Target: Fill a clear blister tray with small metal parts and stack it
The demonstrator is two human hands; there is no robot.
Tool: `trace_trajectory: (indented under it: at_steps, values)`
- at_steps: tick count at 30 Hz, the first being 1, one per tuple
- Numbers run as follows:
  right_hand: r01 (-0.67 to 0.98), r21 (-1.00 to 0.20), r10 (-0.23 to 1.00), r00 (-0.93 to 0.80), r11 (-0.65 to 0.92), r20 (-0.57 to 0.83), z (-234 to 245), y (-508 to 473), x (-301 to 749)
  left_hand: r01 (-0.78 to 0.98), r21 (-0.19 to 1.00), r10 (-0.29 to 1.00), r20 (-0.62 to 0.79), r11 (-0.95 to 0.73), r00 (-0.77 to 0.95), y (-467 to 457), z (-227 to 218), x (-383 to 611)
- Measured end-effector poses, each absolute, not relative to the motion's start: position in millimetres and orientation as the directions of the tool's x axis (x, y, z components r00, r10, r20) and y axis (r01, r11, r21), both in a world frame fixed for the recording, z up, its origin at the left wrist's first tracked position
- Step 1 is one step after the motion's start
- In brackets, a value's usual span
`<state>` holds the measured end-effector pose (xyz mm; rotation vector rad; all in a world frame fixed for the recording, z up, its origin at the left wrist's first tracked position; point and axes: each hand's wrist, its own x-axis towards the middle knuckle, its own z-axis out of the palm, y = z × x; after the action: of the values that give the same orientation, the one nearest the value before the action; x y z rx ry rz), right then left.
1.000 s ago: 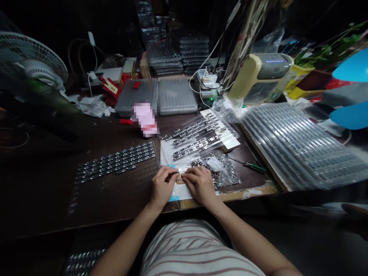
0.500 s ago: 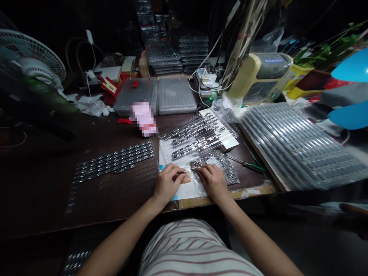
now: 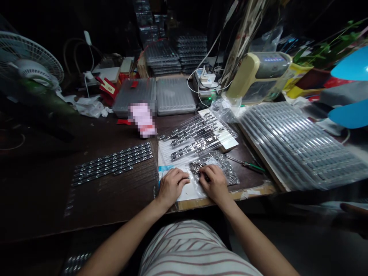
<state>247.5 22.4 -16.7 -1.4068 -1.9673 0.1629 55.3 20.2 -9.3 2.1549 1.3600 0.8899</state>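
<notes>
My left hand point(image 3: 173, 185) rests over a white sheet point(image 3: 186, 193) at the table's front edge. Its thumb and fingers are pinched together; whatever they hold is too small and covered to name. To its right, my right hand point(image 3: 214, 181) has curled fingers at the edge of a heap of small shiny metal parts point(image 3: 195, 167). Its fingertips are partly hidden, and I cannot make out what they grip. A clear bag of similar metal parts point(image 3: 230, 172) lies just behind that hand. Beyond both hands, a clear ribbed tray point(image 3: 184, 153) holds several black-and-silver strips point(image 3: 191, 134).
More strips point(image 3: 115, 161) lie in rows at left. A green-handled screwdriver point(image 3: 253, 166) lies right of the bag. A large stack of clear trays point(image 3: 299, 145) fills the right side. Behind stand closed clear boxes point(image 3: 175, 96), a cream-coloured machine point(image 3: 258, 78) and a fan point(image 3: 34, 61).
The brown piece seen between my hands is now largely out of sight by my left hand. My left hand has shifted slightly right and down; my right fingers have curled more.
</notes>
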Motion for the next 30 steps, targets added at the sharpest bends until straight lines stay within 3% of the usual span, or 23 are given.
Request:
trace_trajectory:
  at_steps: [8,12,14,17,21,26,30]
  values:
    - [0.688,-0.527,0.832,-0.209,0.499,0.514,-19.3,23.3,251.3,0.574,0.705,0.908,0.296,-0.417,0.296,18.6,-9.0,57.8]
    - [0.654,-0.548,0.827,-0.229,0.521,0.513,-13.0,20.3,238.3,0.576,0.728,0.921,0.366,-0.371,0.13,29.6,2.4,34.2]
    - [0.641,-0.555,0.828,-0.249,0.529,0.501,-10.0,18.5,227.3,0.67,0.678,0.922,0.386,-0.303,0.026,39.7,7.4,7.5]
    - [0.672,-0.527,0.836,-0.278,0.521,0.473,-8.3,17.3,211.0,0.845,0.502,0.903,0.426,-0.182,-0.058,50.5,7.6,-39.3]
    - [0.707,-0.483,0.834,-0.288,0.517,0.471,-9.6,18.3,198.1,0.943,0.332,0.891,0.438,-0.038,-0.119,44.0,-0.6,-84.1]
    - [0.712,-0.469,0.831,-0.302,0.523,0.468,-12.2,19.1,196.7,0.966,0.257,0.891,0.428,0.038,-0.149,37.8,4.0,-95.7]
    - [0.698,-0.477,0.83,-0.322,0.533,0.456,-15.6,18.3,197.8,0.957,0.271,0.915,0.404,-0.106,-0.013,79.7,21.4,-71.1]
